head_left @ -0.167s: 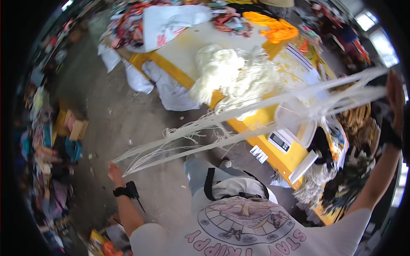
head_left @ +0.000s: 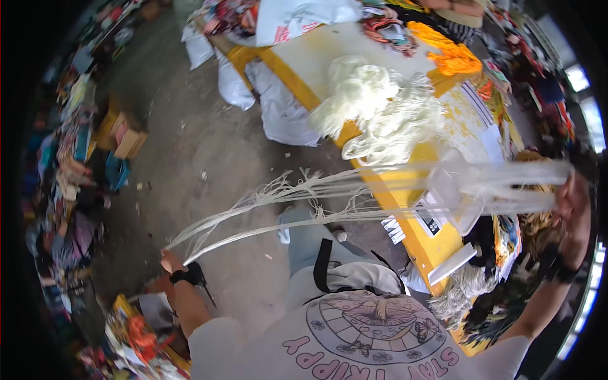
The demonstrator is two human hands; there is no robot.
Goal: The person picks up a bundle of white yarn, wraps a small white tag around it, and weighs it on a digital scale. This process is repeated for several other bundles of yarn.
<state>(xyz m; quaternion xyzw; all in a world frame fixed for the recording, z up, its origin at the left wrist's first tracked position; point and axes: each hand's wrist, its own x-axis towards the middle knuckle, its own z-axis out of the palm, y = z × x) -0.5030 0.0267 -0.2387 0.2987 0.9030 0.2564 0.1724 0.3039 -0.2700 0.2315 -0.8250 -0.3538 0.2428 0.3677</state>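
Observation:
A long skein of white yarn point(head_left: 329, 182) is stretched in two bands across my front, with loose ends hanging out along its left half. My left hand point(head_left: 171, 261), out over the floor at the left, is closed on one end. At the far right, my right hand point(head_left: 575, 199) holds the other end; its fingers are partly blurred. Beneath the right half of the skein stand a white plastic tub point(head_left: 465, 212) and a small scale point(head_left: 430, 218). Beyond it a heap of cream yarn point(head_left: 408, 120) lies on the yellow-edged table point(head_left: 288, 76).
Orange yarn point(head_left: 446, 50) and a white sack point(head_left: 304, 19) lie farther back on the table, where another person's arm point(head_left: 459, 6) shows. White bags point(head_left: 278, 114) sit against its left side. Grey-white yarn point(head_left: 468, 288) hangs at the near right. Cardboard boxes point(head_left: 130, 142) stand left.
My right hand has moved lower and pulled slightly inward with its end of the skein. The left hand stays almost in place. The view has shifted, so the table appears farther right.

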